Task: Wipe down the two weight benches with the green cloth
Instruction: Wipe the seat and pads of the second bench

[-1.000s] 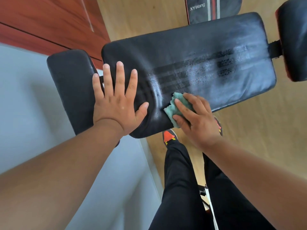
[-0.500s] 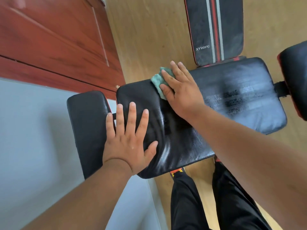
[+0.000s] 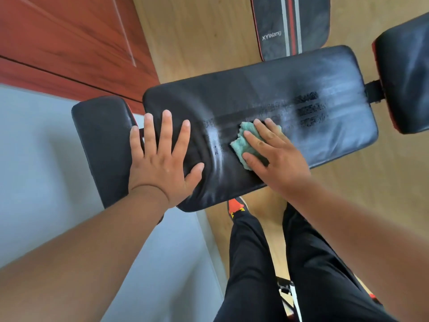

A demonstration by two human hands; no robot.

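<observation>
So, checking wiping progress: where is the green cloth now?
Head view: the crumpled green cloth lies mid-pad on the long black padded bench, pressed under the right hand.

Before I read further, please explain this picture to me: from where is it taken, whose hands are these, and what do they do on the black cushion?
The picture comes from a camera worn on a person's head, looking down, so you see the person's own arms and black trousers. No machine is here. The long black padded bench cushion lies across the view, above a light wooden floor. The left hand lies flat with spread fingers on the cushion's left end, reaching over toward a smaller black pad beside it. The right hand presses a crumpled green cloth on the cushion with straight fingers. Pale streaks on the cushion's right part look like wiping marks or dust; I cannot tell which. A second black pad with red and grey stripes, printed XYWang, lies behind.
</observation>
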